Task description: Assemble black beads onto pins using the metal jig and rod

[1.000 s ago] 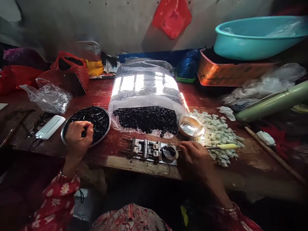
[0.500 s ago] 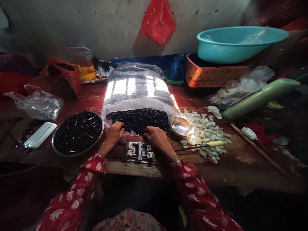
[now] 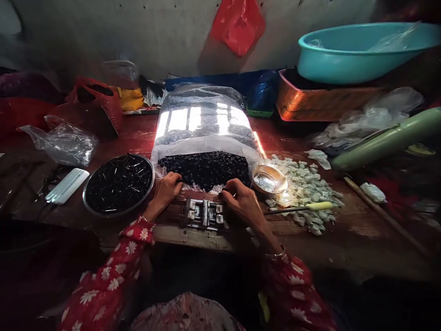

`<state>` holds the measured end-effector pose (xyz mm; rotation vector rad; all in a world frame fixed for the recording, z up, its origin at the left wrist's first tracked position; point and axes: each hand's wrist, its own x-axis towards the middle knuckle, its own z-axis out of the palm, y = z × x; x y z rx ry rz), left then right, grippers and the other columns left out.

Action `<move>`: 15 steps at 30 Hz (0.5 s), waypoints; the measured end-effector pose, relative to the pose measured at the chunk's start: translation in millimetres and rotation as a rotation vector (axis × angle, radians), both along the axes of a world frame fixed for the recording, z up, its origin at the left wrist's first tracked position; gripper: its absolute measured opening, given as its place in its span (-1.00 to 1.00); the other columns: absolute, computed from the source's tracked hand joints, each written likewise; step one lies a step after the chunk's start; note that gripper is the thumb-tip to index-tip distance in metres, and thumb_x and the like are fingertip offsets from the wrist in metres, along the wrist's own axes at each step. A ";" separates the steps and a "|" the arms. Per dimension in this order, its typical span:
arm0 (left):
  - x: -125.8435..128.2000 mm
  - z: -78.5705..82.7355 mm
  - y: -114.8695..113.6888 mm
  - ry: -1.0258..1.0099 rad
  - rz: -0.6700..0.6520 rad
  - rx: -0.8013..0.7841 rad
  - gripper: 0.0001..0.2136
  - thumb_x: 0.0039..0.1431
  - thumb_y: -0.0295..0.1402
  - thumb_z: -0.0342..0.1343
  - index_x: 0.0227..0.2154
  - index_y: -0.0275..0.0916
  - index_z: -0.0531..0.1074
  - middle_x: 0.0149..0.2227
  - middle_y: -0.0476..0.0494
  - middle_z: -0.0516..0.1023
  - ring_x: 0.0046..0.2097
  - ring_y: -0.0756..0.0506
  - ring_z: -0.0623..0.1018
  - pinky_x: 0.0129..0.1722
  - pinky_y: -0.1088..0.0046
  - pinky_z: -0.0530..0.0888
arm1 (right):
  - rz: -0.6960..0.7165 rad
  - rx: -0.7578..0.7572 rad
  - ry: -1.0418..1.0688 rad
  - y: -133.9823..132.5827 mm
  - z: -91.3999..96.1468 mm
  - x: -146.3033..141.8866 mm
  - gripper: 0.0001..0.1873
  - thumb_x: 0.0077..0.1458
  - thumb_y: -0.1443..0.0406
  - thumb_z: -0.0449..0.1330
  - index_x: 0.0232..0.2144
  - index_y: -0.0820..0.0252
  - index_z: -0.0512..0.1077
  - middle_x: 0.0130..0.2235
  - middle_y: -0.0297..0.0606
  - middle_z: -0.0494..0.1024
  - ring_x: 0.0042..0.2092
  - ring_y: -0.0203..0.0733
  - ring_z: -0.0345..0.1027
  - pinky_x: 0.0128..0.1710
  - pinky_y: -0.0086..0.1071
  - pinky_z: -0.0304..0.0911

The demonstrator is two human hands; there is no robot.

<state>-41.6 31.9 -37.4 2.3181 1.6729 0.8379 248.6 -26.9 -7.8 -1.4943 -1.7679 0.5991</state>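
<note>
"Where both bare hands reach over the red-brown wooden surface [image 3: 358, 218], what lies before them?"

"Small, shiny black pieces [image 3: 206, 168], heaped at the open front of a clear plastic bag [image 3: 203, 124]. The left hand [image 3: 167, 187] is at the heap's lower left, the right hand [image 3: 244, 200] at its lower right, the two well apart from each other."

"How are the fingers set?"

"Bent, on both hands. Whether the left hand's fingertips pinch a piece cannot be told; nor can one tell whether the right hand, curled with its back upward, holds anything."

"And the apparatus between?"

"A rectangular metal fixture with paired blocks [image 3: 206, 214], resting near the front edge, nearer the wearer than the heap."

"Which objects flank it?"

"At left, a round metal-rimmed tray [image 3: 153, 178] full of dark pieces with slender bright glints; farther left, a flat white oblong case [image 3: 67, 185]. At right, a shallow translucent bowl [image 3: 269, 179] beside a pile of pale, angular bits [image 3: 306, 181]; a thin-shafted tool with a yellow handle [image 3: 320, 206] lies across the pile's near side."
</note>
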 end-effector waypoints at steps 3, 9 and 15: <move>-1.3 -0.3 -3.2 -0.080 -0.026 0.048 -0.93 0.19 -0.48 0.19 -0.27 -0.21 0.49 -0.20 -0.11 0.58 -0.16 -0.12 0.58 -0.14 0.35 0.51 | 0.028 0.096 0.039 -20.6 1.0 -1.4 -0.83 0.26 0.21 0.19 -0.11 0.09 0.45 -0.17 -0.22 0.62 -0.25 -0.11 0.46 -0.22 -0.26 0.34; -0.8 -1.3 -15.1 -0.214 -0.106 0.120 -0.93 0.19 -0.45 0.15 -0.26 -0.20 0.45 -0.24 -0.06 0.59 -0.20 -0.09 0.58 -0.16 0.36 0.51 | 0.104 0.251 -0.025 -60.5 0.3 -10.8 -0.92 0.36 0.31 0.19 -0.12 0.08 0.47 -0.17 -0.20 0.63 -0.13 -0.04 0.46 -0.09 -0.18 0.37; 4.3 1.6 -20.6 -0.151 -0.088 0.069 -0.92 0.22 -0.46 0.11 -0.24 -0.21 0.45 -0.16 -0.12 0.61 -0.16 -0.11 0.59 -0.12 0.35 0.51 | 0.115 0.238 -0.052 -83.1 -4.1 -17.7 -0.93 0.37 0.32 0.19 -0.12 0.06 0.47 -0.20 -0.22 0.63 -0.15 -0.03 0.44 -0.12 -0.17 0.38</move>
